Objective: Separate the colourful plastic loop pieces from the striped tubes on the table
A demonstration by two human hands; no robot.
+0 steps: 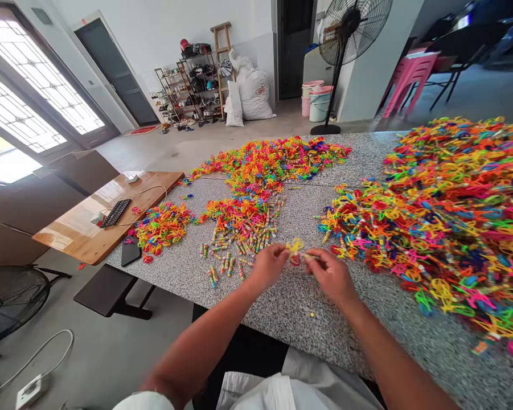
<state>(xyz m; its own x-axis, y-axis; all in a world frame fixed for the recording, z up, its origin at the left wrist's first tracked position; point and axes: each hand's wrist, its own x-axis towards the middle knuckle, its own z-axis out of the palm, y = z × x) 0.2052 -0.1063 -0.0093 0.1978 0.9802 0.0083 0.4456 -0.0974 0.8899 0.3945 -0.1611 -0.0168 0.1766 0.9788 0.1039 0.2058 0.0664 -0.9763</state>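
My left hand point(270, 265) is closed in a pinch on a small yellow looped plastic piece point(296, 245), just above the speckled stone table. Close beside it, my right hand point(331, 273) pinches a small thin tube point(311, 256), whose near end meets the yellow piece. A red plastic piece point(296, 260) shows just below, between the hands; whether it is held I cannot tell. Left of my left hand lie several striped paper-like tubes point(226, 263). Behind them sits a pile of bright plastic pieces point(243, 213).
A large heap of coloured pieces point(456, 199) covers the table's right side. Another pile point(265, 159) lies at the back, a smaller one point(162, 225) at left near a black phone point(131, 252). A wooden board point(85, 219) with a keyboard point(115, 213) adjoins. A yellow bead point(312, 314) lies in front.
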